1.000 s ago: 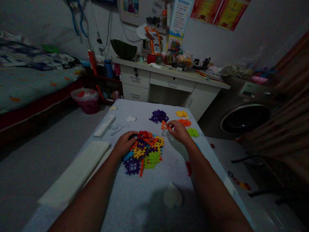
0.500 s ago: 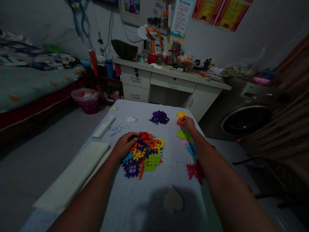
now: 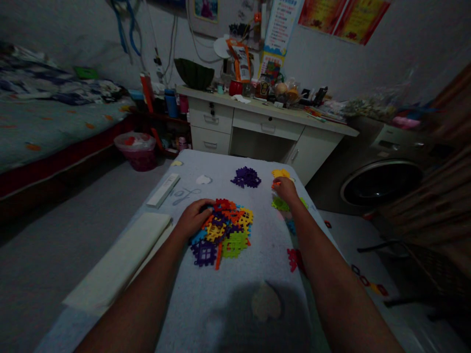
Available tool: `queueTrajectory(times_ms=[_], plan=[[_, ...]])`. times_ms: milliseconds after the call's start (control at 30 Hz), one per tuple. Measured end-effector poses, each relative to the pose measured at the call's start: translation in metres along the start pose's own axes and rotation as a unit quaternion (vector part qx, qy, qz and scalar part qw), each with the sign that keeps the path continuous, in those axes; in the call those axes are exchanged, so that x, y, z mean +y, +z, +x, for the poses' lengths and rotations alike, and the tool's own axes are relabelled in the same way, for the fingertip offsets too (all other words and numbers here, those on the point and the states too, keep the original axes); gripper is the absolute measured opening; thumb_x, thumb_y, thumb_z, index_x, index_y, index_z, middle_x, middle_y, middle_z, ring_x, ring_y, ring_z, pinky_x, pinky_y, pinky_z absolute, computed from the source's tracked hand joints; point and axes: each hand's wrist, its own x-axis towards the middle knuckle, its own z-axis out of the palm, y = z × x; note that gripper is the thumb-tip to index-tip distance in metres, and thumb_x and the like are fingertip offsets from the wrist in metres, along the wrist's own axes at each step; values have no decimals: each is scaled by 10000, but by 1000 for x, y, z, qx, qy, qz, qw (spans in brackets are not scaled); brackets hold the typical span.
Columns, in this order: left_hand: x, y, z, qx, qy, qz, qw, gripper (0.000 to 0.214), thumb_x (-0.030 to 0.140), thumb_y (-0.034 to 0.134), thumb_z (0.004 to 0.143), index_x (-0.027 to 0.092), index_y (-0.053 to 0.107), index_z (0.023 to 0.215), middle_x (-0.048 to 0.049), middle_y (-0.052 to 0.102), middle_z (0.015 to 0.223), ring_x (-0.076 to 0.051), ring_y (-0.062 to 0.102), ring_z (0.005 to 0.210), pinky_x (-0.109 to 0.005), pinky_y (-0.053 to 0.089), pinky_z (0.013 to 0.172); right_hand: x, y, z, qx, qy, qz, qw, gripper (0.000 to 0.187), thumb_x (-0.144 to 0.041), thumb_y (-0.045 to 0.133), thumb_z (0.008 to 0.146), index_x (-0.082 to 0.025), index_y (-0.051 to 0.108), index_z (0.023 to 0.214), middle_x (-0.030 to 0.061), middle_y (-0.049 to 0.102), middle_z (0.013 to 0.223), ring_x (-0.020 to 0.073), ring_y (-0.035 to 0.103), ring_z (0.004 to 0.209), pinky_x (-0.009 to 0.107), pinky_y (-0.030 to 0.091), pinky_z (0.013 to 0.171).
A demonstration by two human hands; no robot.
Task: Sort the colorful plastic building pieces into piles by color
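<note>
A mixed pile of notched plastic interlocking pieces [image 3: 224, 230], in purple, yellow, green, red, orange and blue, lies mid-table. At its left edge rests my left hand [image 3: 193, 218], thumb apart from the fingers, touching the pile. Farther off on the right, my right hand [image 3: 286, 189] has its fingertips closed on an orange interlocking piece [image 3: 275, 185]. Yellow pieces [image 3: 280, 173] lie just beyond that hand, and green ones [image 3: 279, 204] just nearer. Red pieces [image 3: 292, 259] and a few blue ones [image 3: 292, 226] are partly hidden by my right forearm.
Purple pieces [image 3: 246, 177] form a separate heap at the far middle of the cloth-covered table [image 3: 268, 235]. Along the left side lie a long white box [image 3: 163, 190] and a folded pale sheet [image 3: 121, 260]. A desk [image 3: 213, 115] and washing machine [image 3: 371, 181] stand behind.
The view has shifted slightly, moving the scene a little to the right. My right hand stays by the orange pieces, now covering more of them. My left hand remains at the pile.
</note>
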Motion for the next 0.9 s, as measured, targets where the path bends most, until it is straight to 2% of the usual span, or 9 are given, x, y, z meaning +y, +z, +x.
queueTrajectory(times_ms=[67, 133, 233, 300, 433, 633, 767, 900], plan=[[0, 0, -1, -7, 2, -1, 1000, 325, 345, 580, 806, 203, 708, 1069, -53, 732, 977, -244, 655, 951, -398, 511, 863, -17, -6, -13, -35, -47, 32, 998, 280, -145, 590, 851, -155, 726, 1095, 94, 720, 1151, 178, 655, 1036, 270, 463, 940], [1, 0, -1, -11, 2, 2, 1000, 334, 350, 575, 810, 202, 701, 1081, -53, 731, 974, -245, 656, 950, -399, 511, 863, -36, -12, -29, -109, -113, 66, 985, 250, -183, 620, 853, -155, 721, 1080, 86, 725, 1109, 166, 665, 960, 263, 481, 881], [3, -1, -2, -12, -3, 6, 1000, 341, 349, 572, 806, 204, 697, 1088, -54, 731, 981, -248, 658, 950, -405, 511, 868, -65, -20, -54, -251, -195, 77, 945, 232, -238, 678, 833, -162, 718, 1048, 64, 728, 1042, 165, 659, 904, 255, 485, 807], [4, -1, -2, -12, -6, 8, 1000, 348, 347, 569, 801, 201, 695, 1091, -59, 731, 1000, -250, 659, 955, -408, 512, 871, -82, -23, -68, -301, -214, 79, 926, 297, -248, 700, 818, -169, 698, 1105, 59, 717, 1064, 165, 648, 907, 251, 479, 786], [6, -2, -1, -12, -3, 17, 1000, 350, 338, 569, 791, 195, 695, 1085, -67, 727, 1041, -252, 658, 973, -413, 509, 891, -104, -19, -84, -294, -234, 44, 926, 463, -167, 727, 754, -162, 651, 1210, 85, 670, 1138, 171, 608, 959, 245, 449, 803], [10, -3, -2, -13, 4, 24, 1000, 318, 326, 564, 800, 205, 702, 1061, -66, 721, 1058, -251, 649, 1002, -423, 493, 928, -115, -9, -89, -245, -262, -12, 933, 271, -73, 619, 747, -151, 706, 992, 80, 657, 982, 171, 564, 869, 238, 388, 719], [12, -3, -2, -18, 8, 23, 1000, 304, 313, 562, 800, 218, 710, 1049, -59, 720, 1043, -247, 644, 1008, -417, 490, 927, -113, -14, -88, -262, -259, 13, 930, 231, -90, 655, 710, -164, 706, 923, 51, 665, 923, 157, 557, 810, 228, 374, 677], [11, -3, -2, -20, 9, 24, 999, 294, 299, 560, 799, 225, 716, 1037, -59, 721, 1042, -241, 644, 994, -401, 494, 905, -104, -22, -86, -280, -245, 54, 927, 247, -95, 644, 718, -160, 713, 946, 44, 690, 941, 151, 580, 810, 227, 396, 691]])
